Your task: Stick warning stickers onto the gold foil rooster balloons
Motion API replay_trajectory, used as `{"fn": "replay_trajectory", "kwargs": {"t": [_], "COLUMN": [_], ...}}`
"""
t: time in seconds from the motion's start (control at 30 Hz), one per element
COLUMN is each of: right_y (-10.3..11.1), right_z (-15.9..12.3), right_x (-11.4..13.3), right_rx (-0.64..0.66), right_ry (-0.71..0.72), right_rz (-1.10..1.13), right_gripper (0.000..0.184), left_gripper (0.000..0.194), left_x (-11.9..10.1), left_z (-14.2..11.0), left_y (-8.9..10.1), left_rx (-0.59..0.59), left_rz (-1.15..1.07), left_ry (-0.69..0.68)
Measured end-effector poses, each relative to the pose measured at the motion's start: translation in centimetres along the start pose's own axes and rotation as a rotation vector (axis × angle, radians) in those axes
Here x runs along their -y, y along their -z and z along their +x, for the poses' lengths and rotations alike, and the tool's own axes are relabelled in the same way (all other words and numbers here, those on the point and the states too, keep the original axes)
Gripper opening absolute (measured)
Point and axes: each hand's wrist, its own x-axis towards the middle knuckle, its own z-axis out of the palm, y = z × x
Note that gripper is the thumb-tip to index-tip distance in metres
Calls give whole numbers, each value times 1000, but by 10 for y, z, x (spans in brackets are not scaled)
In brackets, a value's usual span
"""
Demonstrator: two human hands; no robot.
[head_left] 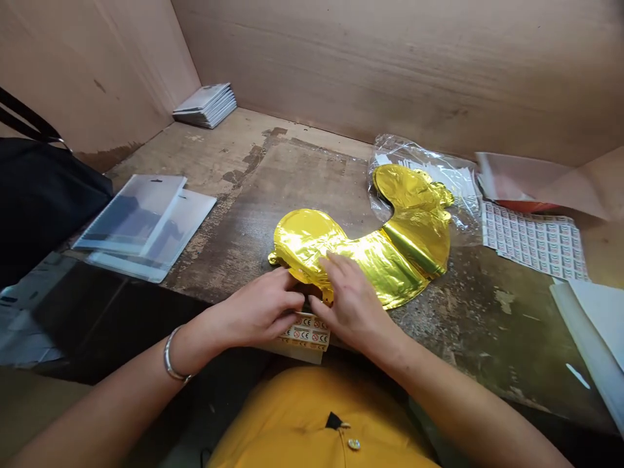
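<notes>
A flat gold foil balloon, curved like a C, lies on the worn wooden table. My left hand is closed at the balloon's near left edge, its fingers curled and their tips partly hidden, so what they pinch is unclear. Beneath that hand, a sheet of CE stickers sticks out over the table's front edge. My right hand grips the balloon's lower left part, fingers on top of the foil and thumb pointing toward the left hand. A small dark gap shows between the two hands under the foil.
Clear plastic sleeves lie at left beside a black bag. A stack of white packets sits in the back corner. Behind the balloon is a clear plastic bag. Label sheets and white sheets are at right.
</notes>
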Motion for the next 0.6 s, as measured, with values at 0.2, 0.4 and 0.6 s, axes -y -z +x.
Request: {"fn": "replay_trajectory", "kwargs": {"t": [0.2, 0.4, 0.6], "right_y": [12, 93, 130], "right_z": [15, 74, 82], "right_x": [-21, -140, -202], "right_rx": [61, -318, -464], "right_ry": [-165, -630, -725], "right_rz": [263, 129, -106], "right_gripper": [17, 14, 20], "left_gripper": [16, 20, 21], "left_x": [3, 9, 8], "left_z": [-4, -8, -6], "left_y": [-3, -7, -9], "left_rx": [4, 26, -29], "left_rz": [-30, -26, -30], "left_ry": [-19, -23, -27]}}
